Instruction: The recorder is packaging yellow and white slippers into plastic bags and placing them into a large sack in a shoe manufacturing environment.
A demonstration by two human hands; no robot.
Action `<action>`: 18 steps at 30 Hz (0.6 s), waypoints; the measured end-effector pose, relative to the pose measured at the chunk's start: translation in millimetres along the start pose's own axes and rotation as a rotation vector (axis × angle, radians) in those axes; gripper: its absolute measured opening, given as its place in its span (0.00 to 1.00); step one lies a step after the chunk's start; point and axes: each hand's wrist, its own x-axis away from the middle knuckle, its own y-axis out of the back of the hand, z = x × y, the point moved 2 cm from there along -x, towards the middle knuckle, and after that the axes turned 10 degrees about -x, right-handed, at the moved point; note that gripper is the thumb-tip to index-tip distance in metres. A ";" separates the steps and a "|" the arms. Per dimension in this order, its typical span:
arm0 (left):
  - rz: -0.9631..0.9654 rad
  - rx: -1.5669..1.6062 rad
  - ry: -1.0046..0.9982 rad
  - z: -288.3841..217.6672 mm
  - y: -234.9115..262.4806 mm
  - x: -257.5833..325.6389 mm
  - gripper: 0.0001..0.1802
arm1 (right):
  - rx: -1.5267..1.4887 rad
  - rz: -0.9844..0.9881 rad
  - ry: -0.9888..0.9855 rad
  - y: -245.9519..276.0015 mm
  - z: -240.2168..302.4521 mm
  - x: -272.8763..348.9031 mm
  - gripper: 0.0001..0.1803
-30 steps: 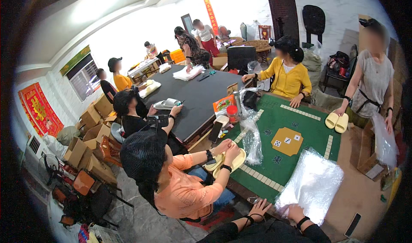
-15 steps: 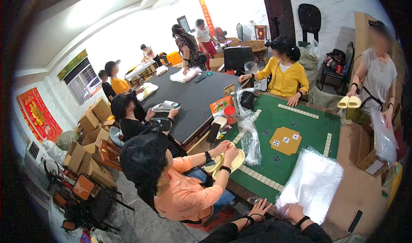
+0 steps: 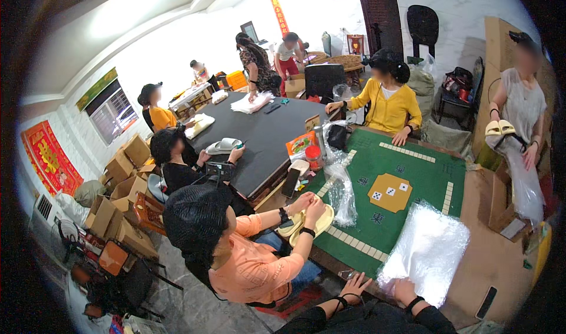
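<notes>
My left hand (image 3: pixel 356 287) lies palm down at the near table edge with its fingers spread, holding nothing. A little to its right, my right hand (image 3: pixel 404 291) is closed at the near edge of a stack of clear plastic bags (image 3: pixel 425 254); its fingertips are partly hidden. The bags lie slanted across the corner of a green mahjong mat (image 3: pixel 389 157). To my left, a person in an orange top holds cream slippers (image 3: pixel 321 221) over the mat's edge.
A phone (image 3: pixel 486 303) lies at the near right, and another phone (image 3: pixel 290 182) beside a red-lidded jar (image 3: pixel 314 157). Crumpled plastic (image 3: pixel 342 198) crosses the mat's left side. At right, a person holds cream slippers (image 3: pixel 500 127) and a plastic bag (image 3: pixel 526 186) above a carton (image 3: pixel 507 210).
My hands keep their places. The person at right has brought the cream slippers up and over the bag's mouth. Far back, a person in white has bent forward.
</notes>
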 end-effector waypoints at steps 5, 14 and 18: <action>-0.054 -0.073 0.008 2.8 -16.9 -3.3 0.42 | 0.034 -0.013 -0.023 -10.8 -4.4 -1.5 0.21; 0.001 -0.016 0.003 1.2 -11.5 -0.3 0.46 | 0.041 -0.008 -0.017 -17.0 -7.7 0.2 0.22; 0.064 0.027 0.012 2.4 -6.8 1.9 0.48 | 0.011 0.076 -0.022 -7.2 -1.8 0.6 0.27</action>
